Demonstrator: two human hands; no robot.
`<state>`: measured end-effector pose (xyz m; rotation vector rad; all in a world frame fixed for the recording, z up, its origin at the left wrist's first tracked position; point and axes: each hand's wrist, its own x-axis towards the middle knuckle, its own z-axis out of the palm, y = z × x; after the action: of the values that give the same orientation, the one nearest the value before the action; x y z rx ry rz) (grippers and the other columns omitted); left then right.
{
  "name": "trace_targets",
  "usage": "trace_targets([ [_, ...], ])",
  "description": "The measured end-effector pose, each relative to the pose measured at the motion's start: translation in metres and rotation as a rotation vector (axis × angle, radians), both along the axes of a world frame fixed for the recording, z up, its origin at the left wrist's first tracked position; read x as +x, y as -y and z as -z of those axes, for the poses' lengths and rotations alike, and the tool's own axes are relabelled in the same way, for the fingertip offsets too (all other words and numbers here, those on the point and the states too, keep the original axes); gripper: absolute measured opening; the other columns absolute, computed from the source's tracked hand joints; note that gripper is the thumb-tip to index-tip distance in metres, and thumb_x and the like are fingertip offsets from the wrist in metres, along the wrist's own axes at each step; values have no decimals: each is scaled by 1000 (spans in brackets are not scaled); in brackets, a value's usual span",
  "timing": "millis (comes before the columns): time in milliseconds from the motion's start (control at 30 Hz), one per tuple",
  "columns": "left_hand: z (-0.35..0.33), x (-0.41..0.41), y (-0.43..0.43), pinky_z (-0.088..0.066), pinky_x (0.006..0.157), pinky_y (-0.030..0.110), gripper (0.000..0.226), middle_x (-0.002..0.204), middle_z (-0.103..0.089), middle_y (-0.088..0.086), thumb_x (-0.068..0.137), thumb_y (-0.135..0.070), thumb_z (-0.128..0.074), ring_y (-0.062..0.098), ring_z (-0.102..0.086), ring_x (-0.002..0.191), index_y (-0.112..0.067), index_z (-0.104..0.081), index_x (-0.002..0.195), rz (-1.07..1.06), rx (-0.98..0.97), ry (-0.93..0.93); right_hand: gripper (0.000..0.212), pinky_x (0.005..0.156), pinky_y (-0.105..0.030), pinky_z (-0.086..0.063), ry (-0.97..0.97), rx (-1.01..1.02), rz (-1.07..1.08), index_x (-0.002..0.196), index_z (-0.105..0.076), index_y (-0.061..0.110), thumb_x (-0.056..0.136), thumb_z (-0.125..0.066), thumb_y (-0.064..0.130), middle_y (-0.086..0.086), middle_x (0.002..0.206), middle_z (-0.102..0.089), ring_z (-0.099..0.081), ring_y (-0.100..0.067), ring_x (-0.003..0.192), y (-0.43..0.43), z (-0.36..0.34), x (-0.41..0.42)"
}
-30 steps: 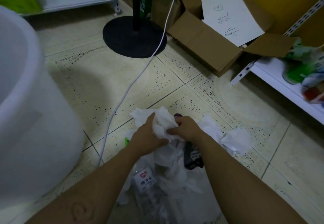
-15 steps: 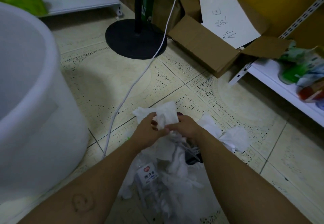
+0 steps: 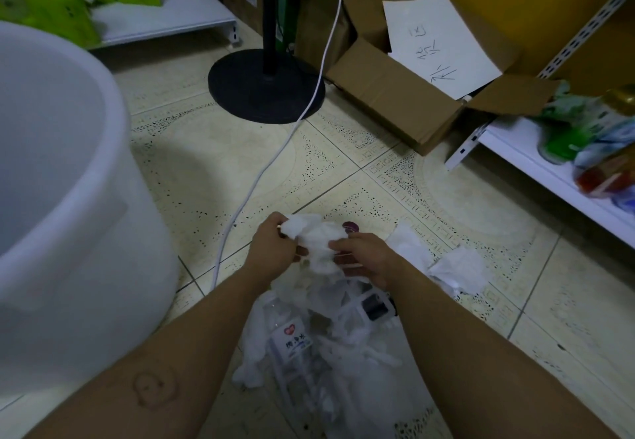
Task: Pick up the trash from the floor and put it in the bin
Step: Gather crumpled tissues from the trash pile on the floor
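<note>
A heap of white tissues and plastic lies on the tiled floor between my forearms. A crumpled white tissue [image 3: 314, 237] is held above it: my left hand [image 3: 273, 249] pinches its left end and my right hand [image 3: 364, 260] grips its right side. A clear water bottle [image 3: 292, 335] with a white label lies in the heap, near a dark wrapper [image 3: 376, 304]. More loose tissues [image 3: 453, 268] lie to the right of my right hand. A small purple cap [image 3: 350, 226] sits just beyond the tissue. The big white bin [image 3: 103, 232] stands at the left.
A white cable [image 3: 271, 160] runs across the floor from the black round stand base [image 3: 264, 86]. An open cardboard box [image 3: 412, 95] with a written paper sheet lies at the back right. White shelves [image 3: 549, 163] with packaged goods line the right and back left.
Both hands have gathered the tissue into a tighter wad and lifted it slightly off the heap. The view has shifted so the bin takes up more of the left.
</note>
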<state>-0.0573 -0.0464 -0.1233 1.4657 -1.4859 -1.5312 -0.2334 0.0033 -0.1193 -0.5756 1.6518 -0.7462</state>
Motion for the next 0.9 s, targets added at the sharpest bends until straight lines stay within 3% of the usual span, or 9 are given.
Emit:
trace_targets([
  [100, -7, -2, 1, -62, 62, 40, 10, 90, -66, 25, 88, -2, -49, 32, -69, 73, 3, -54, 94, 12, -12, -6, 27, 76, -40, -54, 24, -7, -12, 107, -65, 0, 82, -67, 11, -16, 95, -70, -65, -28, 80, 3, -5, 3],
  [200, -11, -2, 4, -60, 69, 49, 16, 92, -67, 24, 90, -10, -50, 36, -68, 83, 1, -59, 94, 0, -52, 16, 18, 76, -37, -54, -35, -56, -61, 95, -66, 6, 80, -70, 14, -14, 95, -69, -66, -25, 82, 11, -11, 3],
  [300, -12, 1, 8, -57, 78, 53, 27, 98, -67, 25, 89, -17, -47, 38, -66, 88, 1, -60, 104, 0, -9, 103, 41, 63, -25, -50, -379, -11, -352, 105, -64, 11, 73, -79, 31, -6, 101, -64, -61, -18, 84, 11, -9, -1],
  [400, -13, 3, 2, -58, 72, 38, 36, 87, -68, 11, 75, -39, -63, 24, -66, 78, -9, -63, 93, 76, -40, 183, 70, 73, -24, -43, -650, 61, -520, 128, -53, 16, 69, -81, 41, -6, 125, -57, -57, -21, 105, 1, 7, 0],
  [500, -4, 6, -3, -43, 58, 18, 35, 88, -58, 3, 74, -21, -74, 14, -56, 76, -7, -56, 100, 152, -182, 330, 53, 77, -28, -45, -838, 44, -566, 121, -57, 20, 74, -75, 38, -6, 120, -61, -58, -23, 99, -8, 23, 7],
  [600, 1, 12, 0, -42, 71, 25, 21, 99, -64, 17, 87, -9, -56, 29, -61, 91, 1, -58, 106, 190, -251, 416, 28, 82, -35, -52, -1015, 73, -515, 112, -63, 16, 85, -58, 23, -11, 110, -66, -63, -27, 98, -7, 26, 9],
  [767, -7, 18, 11, -46, 91, 34, 25, 111, -64, 25, 92, -5, -49, 36, -61, 106, 7, -60, 111, 164, -174, 416, 30, 80, -36, -53, -881, -35, -407, 104, -64, 3, 93, -45, 24, -16, 102, -68, -65, -32, 94, 10, 10, 2],
  [833, -17, 19, 13, -43, 88, 33, 19, 111, -63, 26, 91, -2, -49, 31, -59, 102, -1, -61, 106, 189, -212, 392, 25, 65, -27, -55, -727, -123, -281, 86, -67, 5, 93, -48, 20, -8, 78, -72, -70, -22, 74, 18, 0, 0],
  [900, -28, 18, 15, -45, 83, 37, 18, 103, -63, 28, 92, -14, -45, 29, -59, 91, -2, -57, 89, 219, -222, 317, 23, 52, -20, -52, -554, -185, -130, 72, -66, 14, 91, -54, 17, 3, 59, -65, -65, -10, 55, 25, -13, 0],
])
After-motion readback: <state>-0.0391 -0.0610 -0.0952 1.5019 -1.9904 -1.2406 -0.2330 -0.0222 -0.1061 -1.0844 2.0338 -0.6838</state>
